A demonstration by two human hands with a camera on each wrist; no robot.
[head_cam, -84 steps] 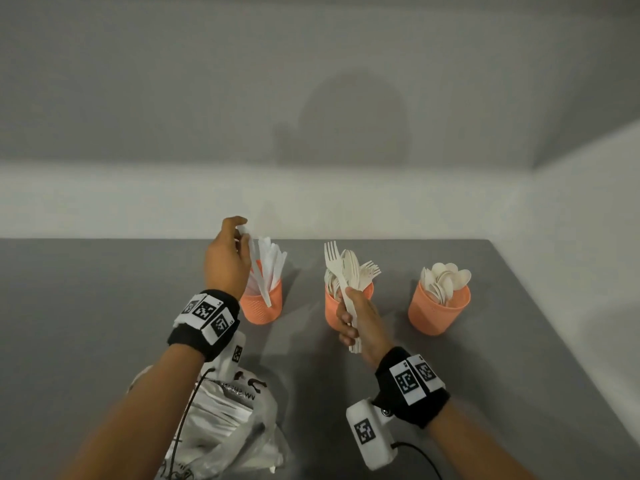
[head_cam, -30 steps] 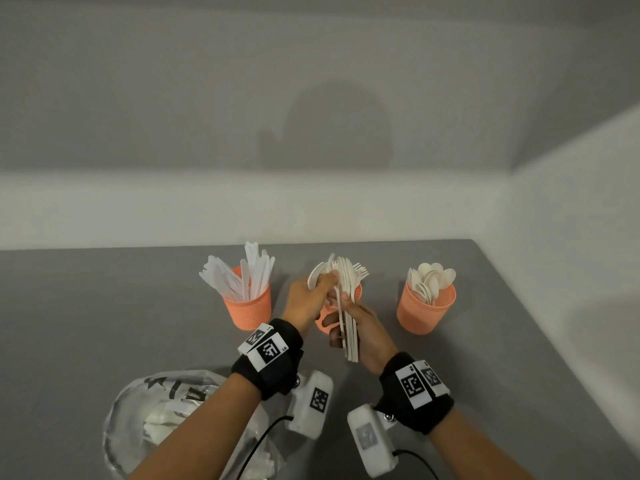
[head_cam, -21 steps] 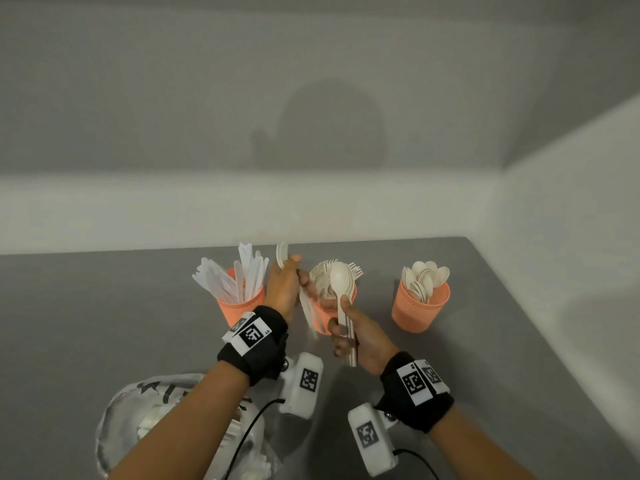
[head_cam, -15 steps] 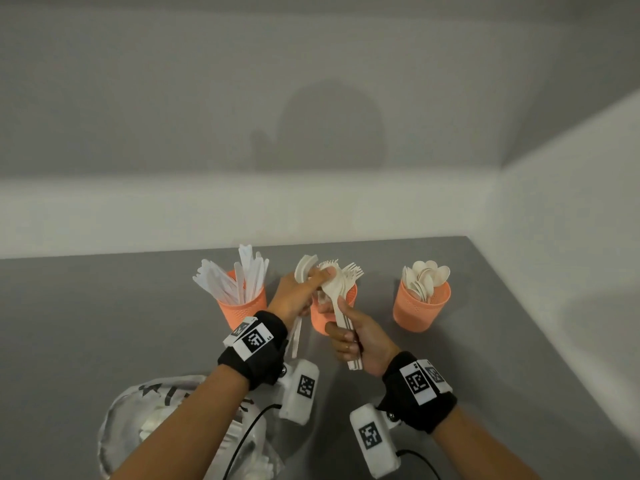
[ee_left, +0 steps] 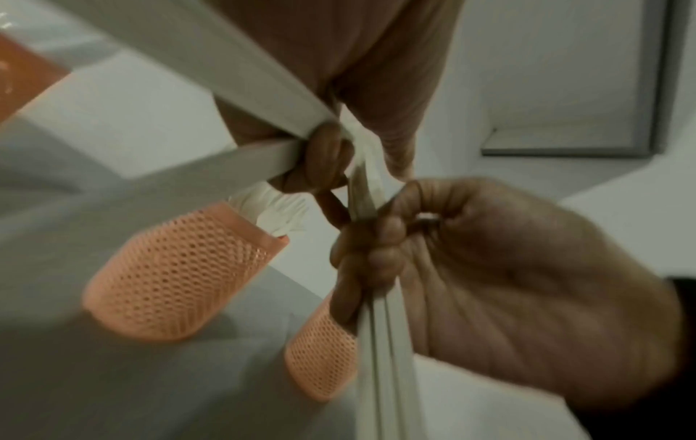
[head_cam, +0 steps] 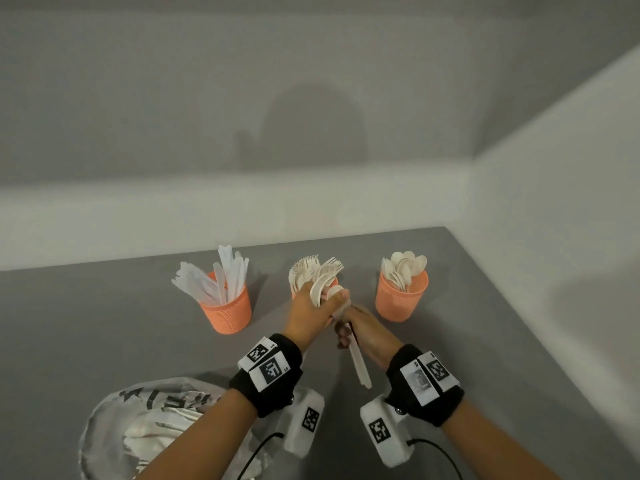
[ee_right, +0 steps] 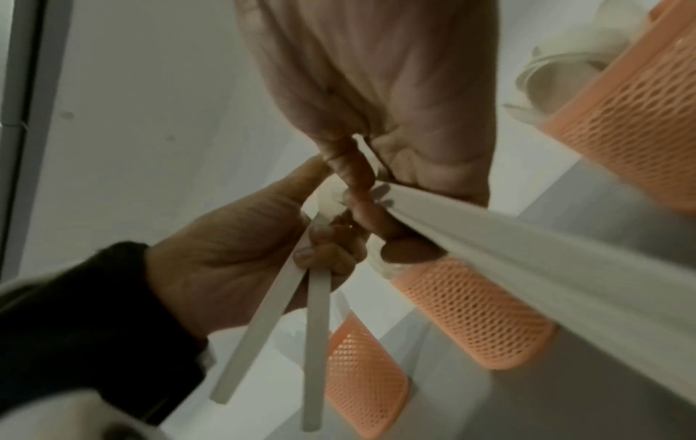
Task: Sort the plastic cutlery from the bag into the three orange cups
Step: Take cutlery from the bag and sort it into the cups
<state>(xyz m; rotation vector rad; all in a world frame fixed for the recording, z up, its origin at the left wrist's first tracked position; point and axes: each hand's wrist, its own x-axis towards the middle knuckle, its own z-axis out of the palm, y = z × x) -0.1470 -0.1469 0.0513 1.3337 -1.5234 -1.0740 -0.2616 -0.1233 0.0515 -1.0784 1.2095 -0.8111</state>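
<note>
Three orange cups stand in a row: knives in the left cup (head_cam: 227, 311), forks in the middle cup (head_cam: 331, 280), spoons in the right cup (head_cam: 401, 301). In front of the middle cup my right hand (head_cam: 346, 336) grips a bundle of white cutlery (head_cam: 360, 367) by the handles. My left hand (head_cam: 332, 299) holds two white spoons (head_cam: 320, 289) and pinches at the top of that bundle. In the left wrist view the two handles (ee_left: 244, 157) cross under the left fingers (ee_left: 327, 148). The right wrist view shows the spoon handles (ee_right: 314, 327) in the left hand (ee_right: 324, 247).
The white plastic bag (head_cam: 149, 427) lies open at the near left with more cutlery inside, partly under my left forearm. Grey table (head_cam: 86, 341) meets a white wall behind the cups and on the right. Wrist camera boxes hang below both wrists.
My left hand left the knife cup and came to the bundle in my right hand. It drew a spoon out, and now it is back at the bundle's top with spoons in it.
</note>
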